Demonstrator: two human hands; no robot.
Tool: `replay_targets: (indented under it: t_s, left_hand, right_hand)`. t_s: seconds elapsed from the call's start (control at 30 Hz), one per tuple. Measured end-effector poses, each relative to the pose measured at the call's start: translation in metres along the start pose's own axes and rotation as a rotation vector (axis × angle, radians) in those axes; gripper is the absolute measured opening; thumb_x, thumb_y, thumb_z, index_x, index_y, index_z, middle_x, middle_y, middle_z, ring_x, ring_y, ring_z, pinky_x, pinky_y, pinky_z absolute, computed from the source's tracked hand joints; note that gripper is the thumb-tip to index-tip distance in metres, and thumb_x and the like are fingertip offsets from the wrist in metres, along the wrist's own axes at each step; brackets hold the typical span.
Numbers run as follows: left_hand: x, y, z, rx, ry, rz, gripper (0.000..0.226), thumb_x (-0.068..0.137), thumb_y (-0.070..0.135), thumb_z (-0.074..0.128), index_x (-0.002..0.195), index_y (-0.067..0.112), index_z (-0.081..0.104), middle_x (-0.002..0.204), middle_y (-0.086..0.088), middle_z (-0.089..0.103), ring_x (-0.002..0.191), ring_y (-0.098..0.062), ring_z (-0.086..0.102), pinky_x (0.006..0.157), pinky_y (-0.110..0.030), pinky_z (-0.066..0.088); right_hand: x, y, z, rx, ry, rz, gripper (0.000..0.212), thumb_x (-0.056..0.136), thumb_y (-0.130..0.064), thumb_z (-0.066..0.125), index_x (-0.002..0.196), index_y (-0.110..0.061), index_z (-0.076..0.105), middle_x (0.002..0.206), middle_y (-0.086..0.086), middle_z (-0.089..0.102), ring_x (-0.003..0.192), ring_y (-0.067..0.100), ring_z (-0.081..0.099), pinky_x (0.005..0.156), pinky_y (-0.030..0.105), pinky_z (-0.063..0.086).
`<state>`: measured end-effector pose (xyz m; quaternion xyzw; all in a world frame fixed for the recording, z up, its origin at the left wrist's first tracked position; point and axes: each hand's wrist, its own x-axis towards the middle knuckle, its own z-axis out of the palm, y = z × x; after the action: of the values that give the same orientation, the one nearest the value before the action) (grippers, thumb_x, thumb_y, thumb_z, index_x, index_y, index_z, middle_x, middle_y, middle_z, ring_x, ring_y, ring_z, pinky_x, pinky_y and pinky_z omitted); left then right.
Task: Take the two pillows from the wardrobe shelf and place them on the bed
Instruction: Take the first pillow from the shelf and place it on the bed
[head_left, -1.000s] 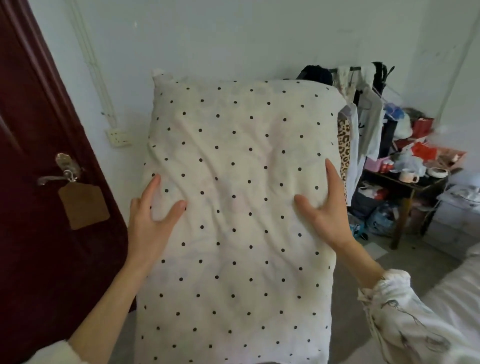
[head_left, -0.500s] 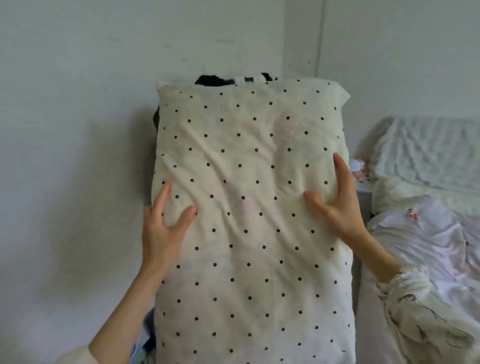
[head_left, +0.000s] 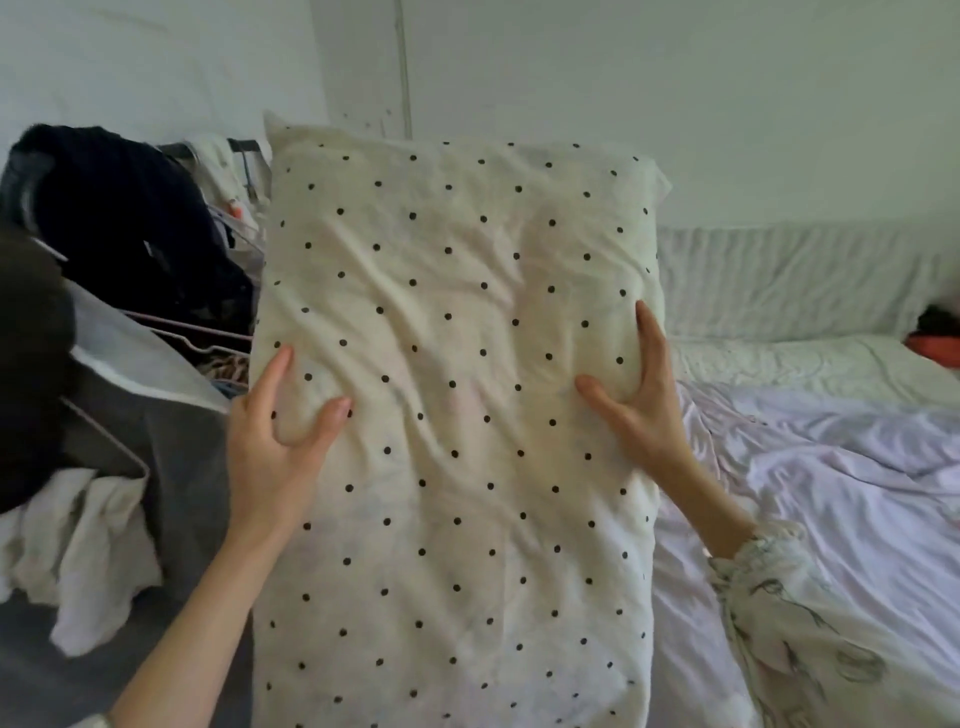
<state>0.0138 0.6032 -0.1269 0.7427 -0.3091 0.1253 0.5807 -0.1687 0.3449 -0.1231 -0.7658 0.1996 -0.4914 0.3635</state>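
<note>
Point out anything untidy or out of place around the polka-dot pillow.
The pillow looks fine, held upright between the left hand and right hand. The mess is to its left: dark clothes heaped over a rack and white garments slumped below. The bed sheet is rumpled.

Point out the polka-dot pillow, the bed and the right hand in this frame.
polka-dot pillow (head_left: 457, 395), head view, middle of its dotted front.
bed (head_left: 841, 499), head view, rumpled pale sheet.
right hand (head_left: 641, 410), head view, back of the hand.
</note>
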Motion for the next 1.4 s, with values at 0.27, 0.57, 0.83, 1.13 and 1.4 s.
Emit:
replay_targets:
  t_s: [0.27, 0.57, 0.83, 1.13, 1.4]
  left_hand:
    - [0.110, -0.032, 0.126, -0.048, -0.021, 0.017, 0.070, 0.069, 0.063, 0.062, 0.131, 0.057, 0.031, 0.128, 0.021, 0.033, 0.116, 0.008, 0.029, 0.092, -0.020, 0.024]
    - [0.228, -0.036, 0.247, -0.038, -0.041, 0.039, 0.069, 0.071, 0.058, 0.067, 0.131, 0.055, 0.033, 0.119, 0.015, 0.038, 0.102, 0.012, 0.035, 0.084, -0.012, 0.027]
    - [0.332, -0.078, 0.382, -0.099, -0.114, 0.064, 0.067, 0.073, 0.056, 0.066, 0.131, 0.053, 0.034, 0.123, 0.014, 0.037, 0.108, 0.014, 0.037, 0.086, -0.011, 0.025]
    - [0.490, -0.130, 0.555, -0.178, -0.253, 0.106, 0.065, 0.074, 0.056, 0.065, 0.131, 0.055, 0.033, 0.123, 0.013, 0.036, 0.110, 0.002, 0.035, 0.091, -0.026, 0.027]
    - [0.597, -0.137, 0.704, -0.199, -0.410, 0.153, 0.066, 0.075, 0.055, 0.064, 0.132, 0.052, 0.032, 0.117, 0.009, 0.037, 0.106, -0.003, 0.038, 0.090, -0.027, 0.029]
  right_hand:
    - [0.119, 0.096, 0.012, -0.047, 0.046, 0.007, 0.091, 0.069, -0.042, 0.068, 0.143, -0.038, 0.018, 0.134, -0.020, 0.030, 0.118, -0.006, 0.032, 0.094, 0.016, 0.027]
    - [0.246, 0.180, 0.015, -0.017, 0.082, 0.026, 0.091, 0.069, -0.039, 0.069, 0.144, -0.035, 0.018, 0.137, -0.019, 0.029, 0.117, -0.012, 0.033, 0.096, 0.021, 0.031]
    - [0.351, 0.282, 0.025, -0.083, 0.145, 0.053, 0.089, 0.070, -0.042, 0.068, 0.143, -0.037, 0.018, 0.136, -0.021, 0.028, 0.110, -0.032, 0.027, 0.086, 0.005, 0.028]
    - [0.501, 0.393, 0.049, -0.199, 0.271, 0.083, 0.090, 0.068, -0.044, 0.068, 0.143, -0.039, 0.018, 0.133, -0.019, 0.031, 0.107, -0.030, 0.031, 0.087, 0.007, 0.028]
    - [0.596, 0.489, 0.038, -0.284, 0.411, 0.172, 0.090, 0.068, -0.046, 0.068, 0.142, -0.042, 0.017, 0.136, -0.020, 0.028, 0.118, -0.005, 0.034, 0.095, 0.023, 0.031]
